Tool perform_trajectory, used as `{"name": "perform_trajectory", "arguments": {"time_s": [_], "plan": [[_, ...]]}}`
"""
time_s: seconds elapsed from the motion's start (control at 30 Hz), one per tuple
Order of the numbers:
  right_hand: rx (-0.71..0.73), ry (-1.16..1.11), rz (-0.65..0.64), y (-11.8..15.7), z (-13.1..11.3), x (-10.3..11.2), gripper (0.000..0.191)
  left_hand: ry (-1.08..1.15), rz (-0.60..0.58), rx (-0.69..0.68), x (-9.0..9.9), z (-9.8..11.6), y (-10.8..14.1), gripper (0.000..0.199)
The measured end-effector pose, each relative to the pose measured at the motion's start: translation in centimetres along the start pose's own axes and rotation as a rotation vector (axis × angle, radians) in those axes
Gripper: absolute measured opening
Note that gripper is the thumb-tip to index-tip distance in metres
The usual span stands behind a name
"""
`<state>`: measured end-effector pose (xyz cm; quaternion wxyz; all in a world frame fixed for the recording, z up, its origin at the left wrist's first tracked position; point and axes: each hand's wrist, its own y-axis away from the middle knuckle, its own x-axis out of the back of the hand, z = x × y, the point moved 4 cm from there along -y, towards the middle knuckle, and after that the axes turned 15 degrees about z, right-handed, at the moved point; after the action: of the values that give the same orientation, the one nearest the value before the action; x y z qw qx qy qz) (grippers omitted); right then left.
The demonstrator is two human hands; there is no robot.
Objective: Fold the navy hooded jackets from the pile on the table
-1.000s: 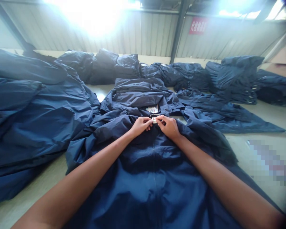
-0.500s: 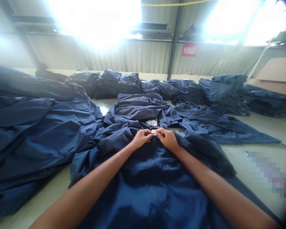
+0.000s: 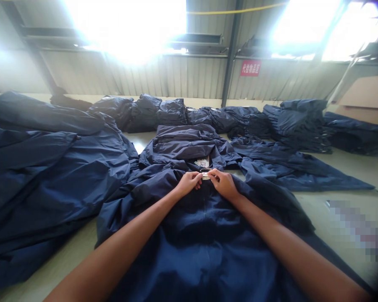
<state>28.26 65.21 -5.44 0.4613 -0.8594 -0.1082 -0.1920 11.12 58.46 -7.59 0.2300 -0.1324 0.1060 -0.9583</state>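
A dark blue jacket [image 3: 204,243] lies spread in front of me, its collar end away from me. At the neck, a small white label [image 3: 206,176] is pinched between both my hands. The fingertips of my left hand [image 3: 190,183] close on the label's left edge, and those of my right hand [image 3: 223,183] close on its right edge. Just beyond the label a white paper tag [image 3: 203,162] shows at the neck opening. The print on both is too small to read.
More dark blue garments lie heaped on the left [image 3: 50,176]. Another garment [image 3: 302,167] is spread to the right. Folded stacks [image 3: 302,123] line the back of the pale table [image 3: 327,235]. A red sign [image 3: 250,68] hangs on the wall.
The label now shows flatter and wider between my fingertips. Both hands keep their pinch at nearly the same spot, and the view has tilted slightly.
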Motion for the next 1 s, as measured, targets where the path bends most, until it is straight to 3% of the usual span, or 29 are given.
{"name": "perform_trajectory", "arguments": {"time_s": [0.8,1.0], "plan": [[0.038,-0.005,-0.007,0.13,0.71,-0.46,0.015,-0.102,-0.008,-0.109,0.21,0.34,0.44,0.037],[0.021,0.100,0.054,-0.05,0.66,0.07,0.019,-0.136,0.110,-0.168,0.28,0.43,0.38,0.040]]}}
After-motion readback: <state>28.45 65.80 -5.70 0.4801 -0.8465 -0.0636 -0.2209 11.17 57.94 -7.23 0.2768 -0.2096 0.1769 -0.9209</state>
